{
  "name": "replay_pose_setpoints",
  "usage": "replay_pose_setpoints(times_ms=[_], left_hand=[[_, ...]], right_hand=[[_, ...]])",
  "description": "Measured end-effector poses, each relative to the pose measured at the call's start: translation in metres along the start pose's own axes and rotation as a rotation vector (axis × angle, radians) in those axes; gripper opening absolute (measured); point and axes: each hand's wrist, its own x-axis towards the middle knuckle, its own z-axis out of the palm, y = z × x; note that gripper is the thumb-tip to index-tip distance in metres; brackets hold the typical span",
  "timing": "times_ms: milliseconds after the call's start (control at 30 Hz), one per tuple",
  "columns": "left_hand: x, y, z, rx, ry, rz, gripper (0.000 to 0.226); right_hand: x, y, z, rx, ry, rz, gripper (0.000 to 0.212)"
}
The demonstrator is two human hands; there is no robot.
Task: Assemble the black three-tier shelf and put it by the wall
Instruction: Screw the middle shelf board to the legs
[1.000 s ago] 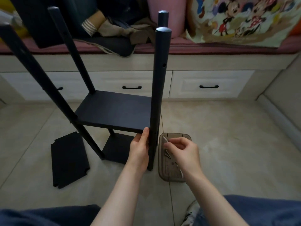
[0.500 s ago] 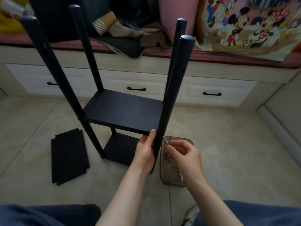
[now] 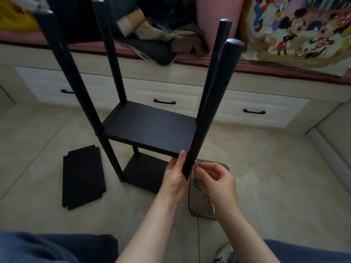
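Black and round, the near right post (image 3: pixel 210 111) is gripped low down by the left hand (image 3: pixel 175 179), with the thumb laid up along it where the corner of the middle board (image 3: pixel 152 128) meets it. A small silver screw (image 3: pixel 196 164) is pinched between thumb and forefinger of the right hand (image 3: pixel 216 181), the other fingers curled, and its tip is held at the right side of that post, just below the board. The fixing of this corner is judged to be the step in hand. The half-built shelf (image 3: pixel 79 88) is stood on the tiled floor (image 3: pixel 275 177) before a white drawer bench (image 3: pixel 266 109), with four posts and two boards fitted. The third board (image 3: pixel 83 177) is left flat on the floor to its left. If the post is not held true, the hole may be missed or the screw started crooked. If the pinch slips, the screw could be dropped. If the left grip eases, the corner could sag out of line. Under the right hand a smoky translucent tray (image 3: pixel 201 209) is set on the floor, partly covered. A few more screws are seen in it, too small to be counted.
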Motion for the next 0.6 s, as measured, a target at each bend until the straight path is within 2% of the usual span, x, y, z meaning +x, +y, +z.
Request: replay_pose_setpoints(times_ms=[300, 600], left_hand=[[0.0000, -0.0010, -0.0050, -0.002, -0.002, -0.029, 0.026], [-0.0009, 0.0005, -0.0037, -0.020, 0.004, -0.026, 0.031]], right_hand=[[0.0061, -0.0033, 0.0051, 0.006, -0.009, -0.033, 0.011], [0.0089, -0.0004, 0.0076, 0.011, 0.002, -0.035, 0.012]])
